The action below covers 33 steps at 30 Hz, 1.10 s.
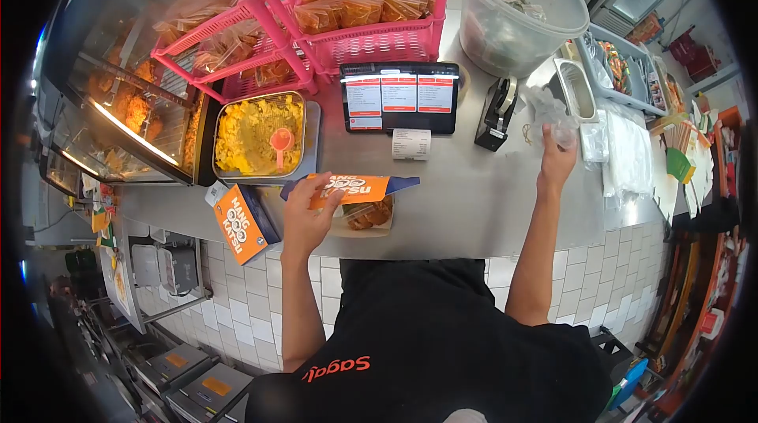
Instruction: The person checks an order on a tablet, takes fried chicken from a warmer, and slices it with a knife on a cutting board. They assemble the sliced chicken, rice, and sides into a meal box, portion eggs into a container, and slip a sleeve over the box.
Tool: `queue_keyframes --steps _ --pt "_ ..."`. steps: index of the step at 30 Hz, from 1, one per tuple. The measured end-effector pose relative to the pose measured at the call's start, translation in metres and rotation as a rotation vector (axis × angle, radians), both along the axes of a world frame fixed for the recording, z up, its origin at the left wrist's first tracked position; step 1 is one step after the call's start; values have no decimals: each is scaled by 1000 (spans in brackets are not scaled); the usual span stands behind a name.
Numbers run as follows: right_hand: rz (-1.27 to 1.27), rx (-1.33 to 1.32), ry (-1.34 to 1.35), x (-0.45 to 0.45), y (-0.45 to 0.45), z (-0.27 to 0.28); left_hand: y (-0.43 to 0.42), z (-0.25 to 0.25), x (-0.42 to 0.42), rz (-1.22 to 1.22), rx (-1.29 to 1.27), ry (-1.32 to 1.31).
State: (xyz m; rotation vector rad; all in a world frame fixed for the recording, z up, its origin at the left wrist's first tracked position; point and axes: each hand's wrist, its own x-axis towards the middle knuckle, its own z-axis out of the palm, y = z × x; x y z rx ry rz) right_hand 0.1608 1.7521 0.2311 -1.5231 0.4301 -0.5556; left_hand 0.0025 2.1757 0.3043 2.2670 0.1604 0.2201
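My left hand (pixel 306 219) grips the raised flap of an orange and navy food box (pixel 371 186) printed "MANG KATSU". Below the flap, browned fried food (pixel 369 216) shows in the opened box, partly covered by clear wrap. My right hand (pixel 557 161) is stretched out to the right, closed around crumpled-looking clear plastic (pixel 562 129); its exact kind cannot be made out. A second orange box (pixel 243 225) stands closed to the left of my left hand. Left of my right hand is a black tape dispenser (pixel 496 116).
A tablet (pixel 400 99) with a printed receipt (pixel 411 144) stands mid-counter. At left are a pan of yellow food (pixel 260 135) and a lit display case (pixel 134 123). Pink baskets (pixel 363 44), a large clear tub (pixel 521 20), a metal tray (pixel 576 91) and plastic bags (pixel 628 154) surround the counter.
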Motion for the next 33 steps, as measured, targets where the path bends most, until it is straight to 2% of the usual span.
queue_keyframes --steps 1,3,4,5,6,8,11,13,15,17,19,21,25,27,28,31,33 --pt "0 -1 -3 -8 -1 5 -2 1 0 27 17 -56" --pt "169 216 -27 -28 9 31 -7 5 1 54 34 -116" --pt "168 215 -30 -36 12 39 -11 7 3 59 77 -239" --pt "269 261 0 -45 15 45 -15 9 3 63 120 -362" --pt "370 307 30 -52 18 51 -23 13 5 60 119 -365" --pt "457 357 43 -68 26 60 -44 18 7 32 100 -567" --pt "603 398 91 -91 49 85 -83 16 5 -191 -85 -428" --pt "667 386 103 -103 67 105 -111 30 13 -346 -20 -448" --pt "700 395 224 -113 83 117 -135 35 19 -359 -44 -397" --pt "696 365 190 -118 95 119 -143 36 23 -364 -65 -337" --pt "690 336 161 -120 98 113 -143 25 30 -269 -113 -259" --pt "625 101 193 -114 98 96 -132 16 29 -214 -140 -256" --pt "579 -70 200 -87 129 46 -108 -5 10 -107 -249 -225" --pt "556 -312 -26 -60 154 27 -99 -12 -2 -90 -275 -218" --pt "567 -309 -36 -44 165 26 -96 -15 -8 -74 -302 -205" --pt "734 -384 12 -6 205 33 -86 -22 -25 31 -391 -176" --pt "900 -657 7 17 229 32 -80 -15 -35 87 -407 -173"
